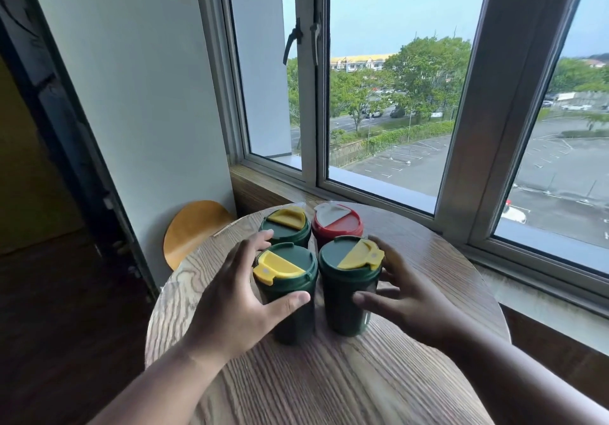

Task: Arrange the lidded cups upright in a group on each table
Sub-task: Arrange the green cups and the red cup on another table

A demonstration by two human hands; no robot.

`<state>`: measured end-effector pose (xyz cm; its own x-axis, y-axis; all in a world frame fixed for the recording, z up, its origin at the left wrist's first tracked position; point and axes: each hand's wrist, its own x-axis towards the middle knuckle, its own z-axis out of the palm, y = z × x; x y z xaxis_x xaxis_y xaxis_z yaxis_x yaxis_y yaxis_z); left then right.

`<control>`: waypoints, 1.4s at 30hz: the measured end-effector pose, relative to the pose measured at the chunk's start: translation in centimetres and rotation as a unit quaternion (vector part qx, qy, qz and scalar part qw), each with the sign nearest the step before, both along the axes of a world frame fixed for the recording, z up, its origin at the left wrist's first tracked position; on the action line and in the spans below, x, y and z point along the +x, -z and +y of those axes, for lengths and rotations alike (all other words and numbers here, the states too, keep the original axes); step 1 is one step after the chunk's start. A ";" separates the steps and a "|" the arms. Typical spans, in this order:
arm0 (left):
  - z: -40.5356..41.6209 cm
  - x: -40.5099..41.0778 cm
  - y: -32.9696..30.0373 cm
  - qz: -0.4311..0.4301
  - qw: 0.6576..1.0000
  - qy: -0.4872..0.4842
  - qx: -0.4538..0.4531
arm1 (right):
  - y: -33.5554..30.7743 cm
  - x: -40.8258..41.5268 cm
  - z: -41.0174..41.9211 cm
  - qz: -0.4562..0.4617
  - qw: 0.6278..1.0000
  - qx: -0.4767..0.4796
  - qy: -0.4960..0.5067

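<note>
Four lidded cups stand upright in a tight two-by-two cluster near the middle of the round wooden surface (346, 375). Front left green cup (286, 292): green body, yellow flip tab on lid. Front right green cup (347, 289): same type, tab turned to the right. Back left green cup (286, 226): same type. Back right red cup (336, 223): red body, pale grey tab. All lids seated and tabs down; contents cannot be seen, so whether any cup is full or empty is unknown.

Left hand (237, 296) cups the front left cup, thumb on the near wall, fingers (260, 238) spread round the far side toward the back left cup. Loose wrap, not a clamp. Right hand (405, 296) mirrors it on the front right cup, thumb at the near wall; its fingers are splayed open beside the lid, and contact there cannot be confirmed.

Judgement: step in hand is the final tidying of the group at this table. Cups are close but small gaps show between the front pair. Next move likely calls for a gentle inward nudge low on the walls, without tipping, then release.

Surroundings: yellow wooden stool (194, 230) behind the surface at left; window (389, 94) beyond, overlooking a car park.
</note>
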<state>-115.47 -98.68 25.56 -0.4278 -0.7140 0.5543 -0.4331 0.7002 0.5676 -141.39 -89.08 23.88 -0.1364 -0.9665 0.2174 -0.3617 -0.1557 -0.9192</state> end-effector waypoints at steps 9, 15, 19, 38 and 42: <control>-3.0 1.1 -2.8 0.019 0.997 0.066 0.038 | -4.4 -0.5 -0.9 0.016 0.996 -0.018 0.086; -3.3 1.1 -3.9 -0.184 0.974 0.129 -0.042 | -6.2 2.0 0.4 0.101 0.988 0.092 0.076; -3.6 0.6 -3.3 -0.198 0.961 0.129 -0.143 | -4.4 2.7 -0.1 0.171 0.971 0.067 0.152; -4.2 0.1 -2.6 -0.171 0.958 0.160 -0.167 | -3.8 2.4 -0.2 0.169 0.970 0.073 0.160; -4.2 0.5 -2.7 -0.196 0.954 0.152 -0.169 | -3.9 2.2 -0.2 0.150 0.975 0.083 0.141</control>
